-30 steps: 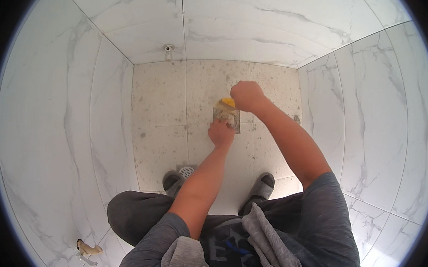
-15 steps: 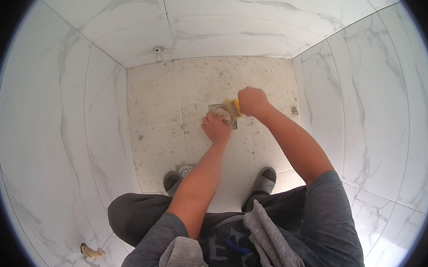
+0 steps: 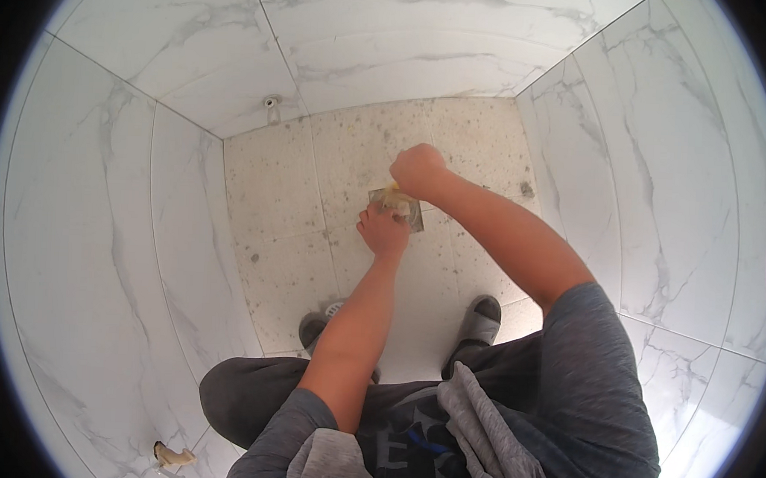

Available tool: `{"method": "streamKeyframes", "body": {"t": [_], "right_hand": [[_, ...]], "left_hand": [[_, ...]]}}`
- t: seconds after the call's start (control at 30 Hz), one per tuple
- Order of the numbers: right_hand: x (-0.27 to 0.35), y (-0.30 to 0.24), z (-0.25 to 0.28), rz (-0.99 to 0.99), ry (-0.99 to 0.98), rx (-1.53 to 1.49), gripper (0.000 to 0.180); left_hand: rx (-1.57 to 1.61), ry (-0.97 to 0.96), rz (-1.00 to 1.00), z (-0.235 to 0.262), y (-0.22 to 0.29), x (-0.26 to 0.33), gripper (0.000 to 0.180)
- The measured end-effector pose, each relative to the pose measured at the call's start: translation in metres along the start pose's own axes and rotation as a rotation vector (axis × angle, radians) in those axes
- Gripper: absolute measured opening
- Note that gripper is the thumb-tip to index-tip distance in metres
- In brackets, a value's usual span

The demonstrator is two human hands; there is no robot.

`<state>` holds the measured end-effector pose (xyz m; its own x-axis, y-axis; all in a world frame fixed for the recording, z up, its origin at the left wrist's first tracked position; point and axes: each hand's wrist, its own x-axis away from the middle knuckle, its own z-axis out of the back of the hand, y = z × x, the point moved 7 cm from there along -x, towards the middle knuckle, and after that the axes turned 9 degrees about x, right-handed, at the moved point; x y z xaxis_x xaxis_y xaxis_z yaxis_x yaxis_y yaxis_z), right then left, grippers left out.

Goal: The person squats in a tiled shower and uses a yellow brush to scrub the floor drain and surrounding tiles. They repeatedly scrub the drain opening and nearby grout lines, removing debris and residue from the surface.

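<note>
**Both hands at the square plate, far half of the tiled floor**

Right hand (image 3: 418,170): fist closed round a small yellow tool (image 3: 393,189), its lower part smeared by blur. Tool sits at the far side of a grey square plate (image 3: 415,220), just beyond my left fingers.

Left hand (image 3: 383,231): over the plate's near-left part, fingertips bent. Whether I grip it or only press, cannot tell; my own hand hides the contact.

Plate: roughly midway between left and right edges of the speckled floor (image 3: 273,200), nearer its far edge than my feet. Flat on the tile or slightly raised, unclear.

Also noted: dark blotch (image 3: 526,189) by the floor's right edge; round drain (image 3: 335,308) beside my left slipper (image 3: 312,328), partly covered.
</note>
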<state>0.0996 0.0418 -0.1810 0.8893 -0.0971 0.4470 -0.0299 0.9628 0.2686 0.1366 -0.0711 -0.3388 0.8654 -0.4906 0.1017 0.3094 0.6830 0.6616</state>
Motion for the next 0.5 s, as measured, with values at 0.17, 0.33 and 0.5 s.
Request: {"method": "streamKeyframes", "body": {"t": [0.17, 0.33, 0.5], "right_hand": [[0.000, 0.014, 0.008, -0.048, -0.047, -0.025, 0.011], [-0.015, 0.009, 0.006, -0.094, -0.046, -0.070, 0.013], [0.028, 0.025, -0.031, -0.076, -0.218, -0.108, 0.015]], "left_hand": [[0.021, 0.022, 0.004, 0.002, 0.001, 0.000, 0.016], [0.003, -0.026, 0.023, 0.002, 0.002, -0.003, 0.016], [0.027, -0.010, 0.002, 0.007, 0.003, -0.003, 0.014]]}}
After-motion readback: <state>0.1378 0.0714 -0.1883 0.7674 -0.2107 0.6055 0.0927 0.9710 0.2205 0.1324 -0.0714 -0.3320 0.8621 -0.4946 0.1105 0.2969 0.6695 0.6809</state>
